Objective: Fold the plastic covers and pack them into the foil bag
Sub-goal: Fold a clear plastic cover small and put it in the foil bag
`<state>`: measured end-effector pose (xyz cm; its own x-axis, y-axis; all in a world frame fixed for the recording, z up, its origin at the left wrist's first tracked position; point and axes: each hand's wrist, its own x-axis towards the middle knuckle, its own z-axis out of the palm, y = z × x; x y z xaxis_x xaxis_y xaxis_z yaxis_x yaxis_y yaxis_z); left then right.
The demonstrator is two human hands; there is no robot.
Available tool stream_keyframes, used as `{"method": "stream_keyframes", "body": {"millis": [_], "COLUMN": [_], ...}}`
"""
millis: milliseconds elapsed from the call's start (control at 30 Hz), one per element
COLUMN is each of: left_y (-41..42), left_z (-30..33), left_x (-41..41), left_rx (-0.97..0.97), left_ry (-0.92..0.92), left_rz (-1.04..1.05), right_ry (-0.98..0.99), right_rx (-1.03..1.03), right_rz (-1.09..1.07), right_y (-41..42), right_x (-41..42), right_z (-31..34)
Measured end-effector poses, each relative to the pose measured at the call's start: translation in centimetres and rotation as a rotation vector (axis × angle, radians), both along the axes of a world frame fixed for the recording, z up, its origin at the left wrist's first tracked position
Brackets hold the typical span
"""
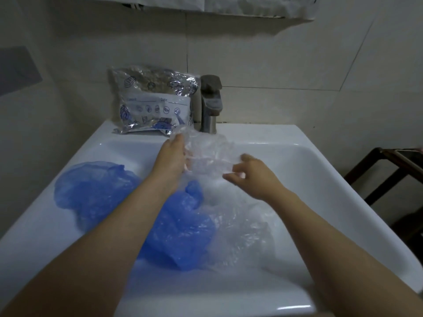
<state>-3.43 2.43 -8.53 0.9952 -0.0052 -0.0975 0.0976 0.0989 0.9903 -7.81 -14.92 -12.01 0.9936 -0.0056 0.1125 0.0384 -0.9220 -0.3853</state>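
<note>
A crumpled clear plastic cover (206, 154) is held up above the basin of the white ceramic sink (297, 138), between both hands. The left hand (172, 156) grips its left edge, with the fingers (186, 164) curled into the film. The right hand (249, 173) pinches the lower right edge between thumb and curled fingers (231, 178).

Below the arms, more covers lie loose in the basin. A large rumpled blue plastic cover (91, 191) is spread over the left side, partly under the left forearm. A second blue plastic cover (183, 229) lies bunched near the middle, and it touches a second clear plastic cover (240, 234) heaped to its right.

The silver foil bag with blue printed pictures and a white label (155, 101) stands on the back rim of the sink, leaning against the tiled wall (274, 53). Just to its right is the grey metal tap (210, 104), touching or almost touching the bag's edge. A dark wooden rack (389, 170) stands beside the sink at the right.
</note>
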Motion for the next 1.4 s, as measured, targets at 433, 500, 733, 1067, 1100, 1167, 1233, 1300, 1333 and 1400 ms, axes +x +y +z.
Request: {"method": "stream_keyframes", "body": {"millis": [433, 500, 733, 1067, 1100, 1167, 1233, 1300, 1333, 1400], "left_y": [-0.2, -0.9, -0.8, 1.3, 1.5, 2.0, 2.1, 1.7, 1.5, 1.3], "left_z": [-0.6, -1.1, -2.5, -0.1, 0.0, -0.1, -0.7, -1.1, -1.1, -1.0], "left_x": [-1.6, -2.4, -1.3, -1.4, -1.2, -0.7, -0.5, -0.5, -0.5, -0.7], "left_rx": [0.368, 0.61, 0.92, 0.478, 0.598, 1.044, 1.457, 1.626, 1.653, 1.664], "left_ry": [-0.716, -0.83, -0.801, -0.377, -0.355, -0.325, -0.301, -0.349, -0.384, -0.474], "left_rz": [-0.122, -0.146, 0.032, -0.874, -0.909, -0.872, -0.751, -0.637, -0.591, -0.54], "right_ry": [-0.326, -0.35, -0.328, -0.148, -0.153, -0.158, -0.185, -0.204, -0.18, -0.132], "right_rx": [0.289, 0.338, 0.267, -0.192, -0.151, -0.016, 0.143, 0.29, 0.31, 0.193], "right_rz": [-0.123, -0.135, -0.087, 0.001, 0.012, 0.021, 0.027, 0.02, -0.012, -0.105], "right_y": [1.0, 1.2, 1.4, -1.1, -0.8, -0.2, 0.5, 1.7, 2.3, 3.0], "right_x": [-1.2, -0.9, -1.6, -0.7, -0.8, -1.1, -1.5, -1.8, -1.7, -1.4], "right_z": [2.0, 1.7, 2.5, 1.5, 1.5, 1.8, 2.1, 2.2, 2.0, 1.4]}}
